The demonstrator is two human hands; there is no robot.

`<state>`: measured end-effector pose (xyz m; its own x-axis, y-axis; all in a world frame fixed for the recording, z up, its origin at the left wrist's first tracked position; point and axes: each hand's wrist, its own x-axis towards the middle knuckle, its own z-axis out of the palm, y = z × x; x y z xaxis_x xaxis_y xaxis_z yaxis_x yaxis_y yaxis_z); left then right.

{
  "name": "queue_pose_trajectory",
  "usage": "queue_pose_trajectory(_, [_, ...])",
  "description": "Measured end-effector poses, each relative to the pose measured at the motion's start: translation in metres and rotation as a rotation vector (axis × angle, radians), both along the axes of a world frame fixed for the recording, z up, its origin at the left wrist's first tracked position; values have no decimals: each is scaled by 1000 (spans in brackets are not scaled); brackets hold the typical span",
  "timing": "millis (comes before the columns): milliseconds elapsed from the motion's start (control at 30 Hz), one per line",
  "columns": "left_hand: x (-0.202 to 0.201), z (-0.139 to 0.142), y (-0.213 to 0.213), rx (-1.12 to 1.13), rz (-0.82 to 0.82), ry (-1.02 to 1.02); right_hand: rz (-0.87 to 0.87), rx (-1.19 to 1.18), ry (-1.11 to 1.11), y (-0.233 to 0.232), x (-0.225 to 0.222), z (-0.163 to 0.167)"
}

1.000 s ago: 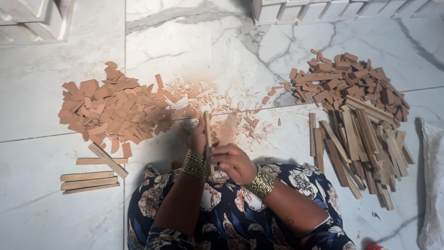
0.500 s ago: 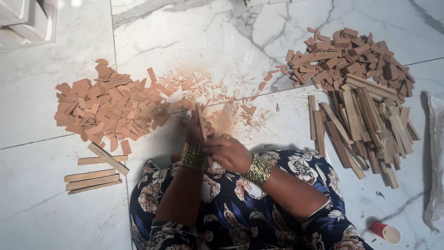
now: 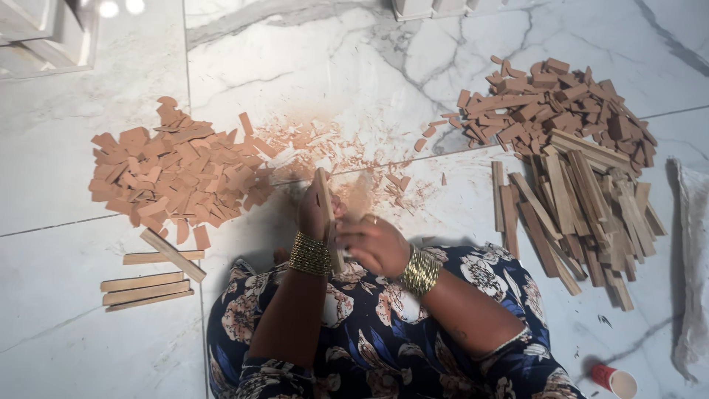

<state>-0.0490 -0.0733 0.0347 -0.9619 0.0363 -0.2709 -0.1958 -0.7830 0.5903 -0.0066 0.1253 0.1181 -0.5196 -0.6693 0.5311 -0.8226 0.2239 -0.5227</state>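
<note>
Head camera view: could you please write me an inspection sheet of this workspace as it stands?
Surface: white marble floor, dusted with reddish chips ahead of the hands.
Job's things: one wooden stick held upright between both hands.
Clutter: pile of short flat pieces on the left; pile of short blocks and long sticks on the right; a few sticks near left; small red cup; white cloth at right edge.
Grippers: left hand grips the stick; right hand closes on its lower part.
Cables: nothing seen.
Surroundings: white furniture top left.
</note>
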Motion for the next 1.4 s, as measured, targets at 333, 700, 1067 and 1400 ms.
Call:
queue_pose_trajectory(333, [15,-2,34,345,-20,10,-269,-100,-97,-22,11,-17])
queue_pose_trajectory(700, [4,-8,11,212,-17,-57,-74,-121,-180,-27,8,-31])
queue_pose_trajectory(1067, [-11,9,-34,91,490,-211,37,-167,-171,-30,32,-22])
queue_pose_trajectory(1400, [7,4,25,-128,278,-211,-83,-293,-538,-25,25,1])
